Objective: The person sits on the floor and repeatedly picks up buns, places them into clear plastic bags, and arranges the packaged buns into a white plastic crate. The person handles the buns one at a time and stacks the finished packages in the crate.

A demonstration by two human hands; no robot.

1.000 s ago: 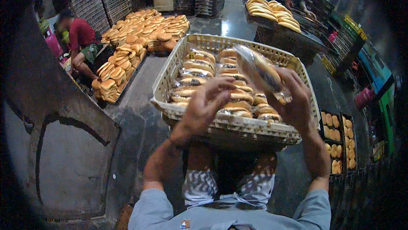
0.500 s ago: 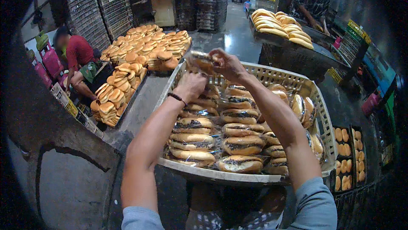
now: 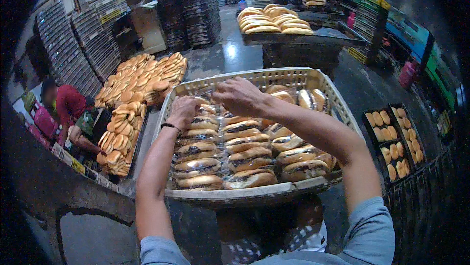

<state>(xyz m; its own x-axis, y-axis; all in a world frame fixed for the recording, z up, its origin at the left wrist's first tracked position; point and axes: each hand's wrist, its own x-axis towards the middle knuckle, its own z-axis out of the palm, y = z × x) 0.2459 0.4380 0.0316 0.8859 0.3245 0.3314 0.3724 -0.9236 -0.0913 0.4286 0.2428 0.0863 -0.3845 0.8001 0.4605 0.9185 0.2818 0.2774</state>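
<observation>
A cream plastic crate (image 3: 264, 192) stands in front of me, filled with rows of filled buns (image 3: 247, 161) in clear plastic wrap. Dark filling shows along their split sides. Over the crate's far left corner, my right hand (image 3: 241, 96) is closed with its fingers bent down, at a wrapped bun (image 3: 206, 100) that is mostly hidden. Close beside it, my left hand (image 3: 184, 110) has its fingers curled in at the top of the left row. Whatever its fingertips hold is hidden. A dark bracelet circles my left wrist.
Trays of loose buns (image 3: 139, 76) lie at left, where a person in red (image 3: 71, 103) bends over. A pile of long buns (image 3: 274, 20) sits on a far table; another person's hands (image 3: 313, 0) hold a bun there. Small bun trays (image 3: 391, 142) are at right, stacked racks (image 3: 188, 10) behind.
My right hand has lowered the wrapped bun from above the crate's far edge into its far left corner. My left hand stays beside it. The view has turned to the right.
</observation>
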